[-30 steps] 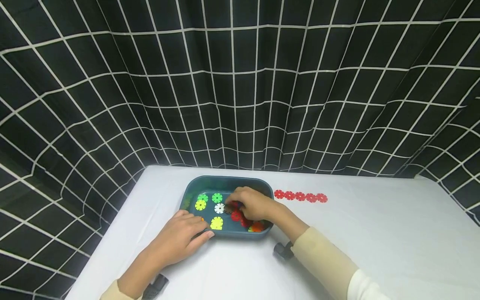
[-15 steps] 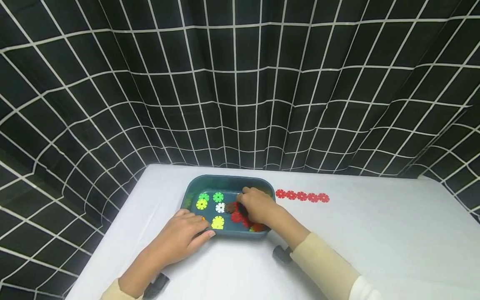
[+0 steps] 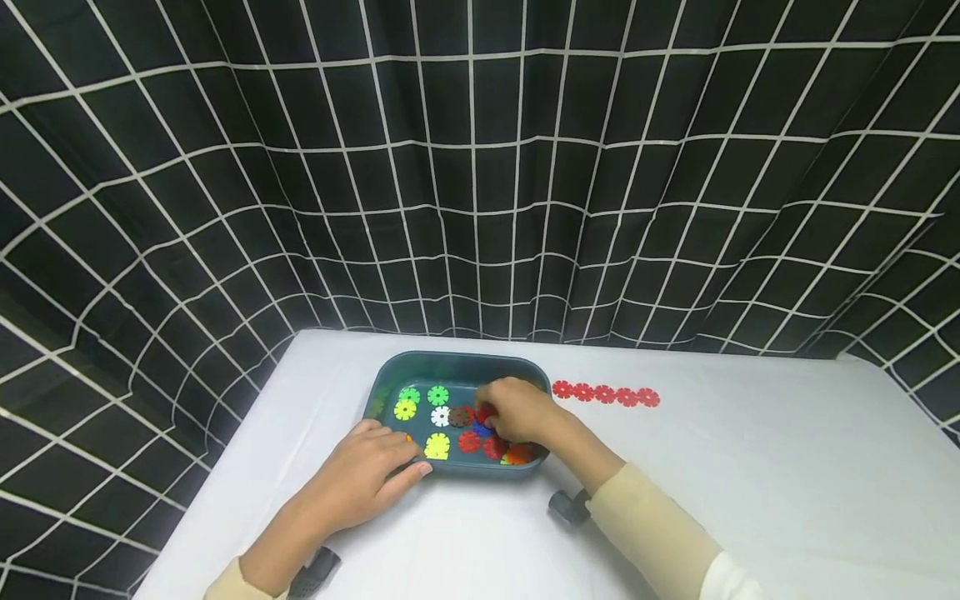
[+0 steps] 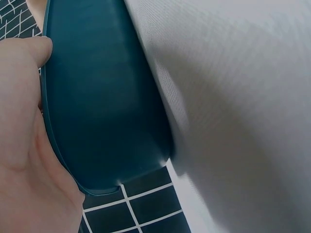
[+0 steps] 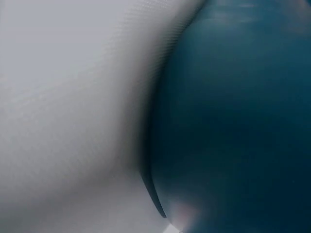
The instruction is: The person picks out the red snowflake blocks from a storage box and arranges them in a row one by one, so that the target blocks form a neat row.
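Note:
A dark teal plastic tray (image 3: 468,469) holds several notched, snowflake-shaped plastic discs. My left hand (image 3: 366,473) grips its near left corner, thumb along the outer rim, fingers reaching over the edge; the left wrist view shows the thumb pressed on the rim of the tray (image 4: 97,97). Inside the tray's right half, my right hand (image 3: 519,410) points its curled fingers down and pinches a red disc (image 3: 486,412), partly hidden by them. Just below lies a blue disc (image 3: 482,430). The right wrist view shows only the outer wall of the tray (image 5: 228,116).
Beside those fingers lie a brown disc (image 3: 461,417) and a white disc (image 3: 440,417). Green discs (image 3: 438,395) and yellow discs (image 3: 437,444) sit further left. A row of red discs (image 3: 605,394) lies on the white tablecloth (image 3: 750,450) right of the tray. A black gridded curtain (image 3: 480,183) hangs behind.
My right hand has shifted slightly right within the tray, uncovering the brown disc and then the blue one. The left hand stays on the tray's corner.

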`<state>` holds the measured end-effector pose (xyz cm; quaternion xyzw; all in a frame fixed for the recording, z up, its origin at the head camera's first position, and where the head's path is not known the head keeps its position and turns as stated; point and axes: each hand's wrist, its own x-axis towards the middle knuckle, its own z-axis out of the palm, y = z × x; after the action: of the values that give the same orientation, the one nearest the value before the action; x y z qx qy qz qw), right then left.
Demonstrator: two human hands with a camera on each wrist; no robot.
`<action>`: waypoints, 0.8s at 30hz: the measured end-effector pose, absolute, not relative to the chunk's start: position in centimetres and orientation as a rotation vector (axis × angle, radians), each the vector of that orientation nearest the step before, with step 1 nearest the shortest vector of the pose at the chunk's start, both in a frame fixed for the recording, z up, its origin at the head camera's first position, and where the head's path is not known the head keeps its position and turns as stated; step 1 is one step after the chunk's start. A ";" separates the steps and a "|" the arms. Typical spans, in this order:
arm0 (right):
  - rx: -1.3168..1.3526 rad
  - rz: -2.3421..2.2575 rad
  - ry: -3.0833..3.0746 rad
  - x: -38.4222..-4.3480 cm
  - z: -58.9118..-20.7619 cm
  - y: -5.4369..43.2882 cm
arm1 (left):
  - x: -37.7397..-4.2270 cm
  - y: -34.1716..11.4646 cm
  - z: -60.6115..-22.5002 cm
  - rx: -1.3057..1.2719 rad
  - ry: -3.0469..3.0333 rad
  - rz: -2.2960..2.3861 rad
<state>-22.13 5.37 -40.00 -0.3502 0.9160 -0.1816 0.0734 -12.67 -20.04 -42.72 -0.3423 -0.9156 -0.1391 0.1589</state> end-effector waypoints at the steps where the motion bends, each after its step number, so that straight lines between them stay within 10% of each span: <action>1: -1.057 -0.582 2.750 -22.2 -40.0 5.4 | -12.7 -20.0 -42.7 -0.981 -2.617 -0.397; 24: -0.773 -1.190 2.574 -22.9 -39.8 5.4 | -12.7 -20.1 -42.7 -0.999 -2.611 -0.404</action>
<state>-22.87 5.41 -39.81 -0.2618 0.8712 -0.4029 0.1009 -12.72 -20.10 -42.71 -0.3491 -0.9128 -0.1411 0.1579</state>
